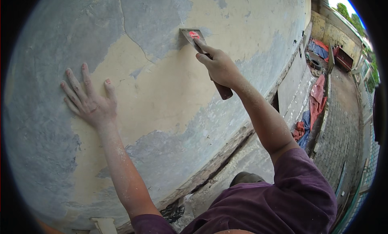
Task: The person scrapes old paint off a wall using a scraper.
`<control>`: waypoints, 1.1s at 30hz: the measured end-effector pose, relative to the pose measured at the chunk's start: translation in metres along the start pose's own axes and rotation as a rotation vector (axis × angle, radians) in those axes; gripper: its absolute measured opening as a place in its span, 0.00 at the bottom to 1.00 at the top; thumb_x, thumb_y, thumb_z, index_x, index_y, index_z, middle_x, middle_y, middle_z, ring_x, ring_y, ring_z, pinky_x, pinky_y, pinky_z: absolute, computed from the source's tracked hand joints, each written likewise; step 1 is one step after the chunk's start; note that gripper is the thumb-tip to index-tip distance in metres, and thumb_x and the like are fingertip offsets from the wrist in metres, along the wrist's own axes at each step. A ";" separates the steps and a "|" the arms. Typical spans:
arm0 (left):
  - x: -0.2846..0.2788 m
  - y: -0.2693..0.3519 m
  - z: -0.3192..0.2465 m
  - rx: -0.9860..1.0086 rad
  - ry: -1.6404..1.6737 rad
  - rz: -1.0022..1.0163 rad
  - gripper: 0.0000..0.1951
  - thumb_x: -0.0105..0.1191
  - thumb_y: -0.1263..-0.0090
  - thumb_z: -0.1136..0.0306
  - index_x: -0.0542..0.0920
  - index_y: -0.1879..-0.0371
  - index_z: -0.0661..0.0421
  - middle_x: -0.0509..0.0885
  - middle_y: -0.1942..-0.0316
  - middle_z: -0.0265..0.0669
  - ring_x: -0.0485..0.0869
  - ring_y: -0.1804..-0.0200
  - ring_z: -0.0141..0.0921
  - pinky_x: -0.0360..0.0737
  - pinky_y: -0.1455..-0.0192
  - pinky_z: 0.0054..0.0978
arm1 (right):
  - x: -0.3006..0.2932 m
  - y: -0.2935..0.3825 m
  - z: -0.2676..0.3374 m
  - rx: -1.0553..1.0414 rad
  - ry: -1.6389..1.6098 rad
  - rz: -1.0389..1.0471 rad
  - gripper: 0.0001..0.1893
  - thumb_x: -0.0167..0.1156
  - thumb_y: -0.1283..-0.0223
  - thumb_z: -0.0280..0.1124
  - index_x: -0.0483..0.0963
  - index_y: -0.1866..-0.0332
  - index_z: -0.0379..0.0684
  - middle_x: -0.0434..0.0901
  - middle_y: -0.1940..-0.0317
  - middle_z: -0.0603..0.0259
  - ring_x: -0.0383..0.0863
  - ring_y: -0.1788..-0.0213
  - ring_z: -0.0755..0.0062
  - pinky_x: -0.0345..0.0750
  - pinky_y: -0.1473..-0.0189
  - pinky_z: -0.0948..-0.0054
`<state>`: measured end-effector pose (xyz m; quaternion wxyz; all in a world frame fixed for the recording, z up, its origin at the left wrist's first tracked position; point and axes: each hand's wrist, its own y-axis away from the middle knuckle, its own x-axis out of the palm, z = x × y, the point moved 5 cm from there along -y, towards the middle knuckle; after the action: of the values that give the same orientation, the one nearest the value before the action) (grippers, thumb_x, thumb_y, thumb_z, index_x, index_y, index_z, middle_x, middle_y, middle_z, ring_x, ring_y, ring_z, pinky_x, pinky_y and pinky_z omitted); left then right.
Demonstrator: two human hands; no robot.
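Note:
A wall [163, 91] with patchy grey and cream paint fills most of the view, and a thin crack runs down its upper part. Against it rests my left hand [94, 103], spread flat, dusty and holding nothing. Up and to the right, my right hand [221, 64] grips the dark handle of a putty knife [184, 33]. The broad metal blade, which bears a red sticker, lies at the wall beside a border of grey and cream paint. One finger of that hand extends onto the blade.
Below the wall runs a dusty concrete ledge [242, 161]. At the right, red and blue tarpaulins [316, 94] and a tyre [315, 63] lie beside a brick-paved path [339, 113]. A black plastic bag [173, 211] is at the wall's foot.

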<state>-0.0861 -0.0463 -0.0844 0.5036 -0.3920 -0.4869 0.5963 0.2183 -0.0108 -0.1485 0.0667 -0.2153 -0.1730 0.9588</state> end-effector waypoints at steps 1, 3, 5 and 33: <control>-0.003 0.000 0.001 0.001 -0.005 0.005 0.32 0.40 0.33 0.39 0.62 0.29 0.34 0.56 0.26 0.36 0.55 0.26 0.47 0.57 0.30 0.56 | 0.006 0.001 -0.004 0.005 0.004 0.005 0.27 0.51 0.34 0.37 0.60 0.29 0.50 0.80 0.58 0.36 0.80 0.54 0.40 0.75 0.50 0.58; -0.007 0.000 0.009 0.009 -0.006 0.004 0.32 0.40 0.32 0.39 0.62 0.29 0.34 0.56 0.26 0.36 0.55 0.26 0.47 0.57 0.30 0.56 | 0.037 0.005 -0.014 -0.167 -0.001 -0.143 0.27 0.51 0.33 0.38 0.60 0.29 0.49 0.80 0.60 0.36 0.80 0.55 0.40 0.75 0.52 0.59; -0.003 -0.001 0.004 0.013 0.003 -0.021 0.32 0.40 0.32 0.39 0.62 0.29 0.34 0.56 0.26 0.36 0.55 0.26 0.47 0.56 0.30 0.56 | 0.044 -0.001 -0.024 -0.311 -0.003 -0.248 0.27 0.50 0.33 0.39 0.59 0.29 0.49 0.79 0.61 0.35 0.80 0.57 0.40 0.75 0.53 0.59; -0.001 0.005 0.007 0.013 -0.008 -0.027 0.33 0.35 0.32 0.34 0.63 0.30 0.33 0.58 0.27 0.38 0.56 0.26 0.47 0.57 0.30 0.56 | 0.011 -0.033 -0.008 -0.176 -0.012 -0.335 0.24 0.46 0.32 0.42 0.66 0.35 0.43 0.81 0.60 0.41 0.81 0.55 0.44 0.76 0.53 0.55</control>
<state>-0.0935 -0.0489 -0.0877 0.5123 -0.3798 -0.4904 0.5940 0.2138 0.0247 -0.1475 0.2053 -0.1828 -0.2903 0.9166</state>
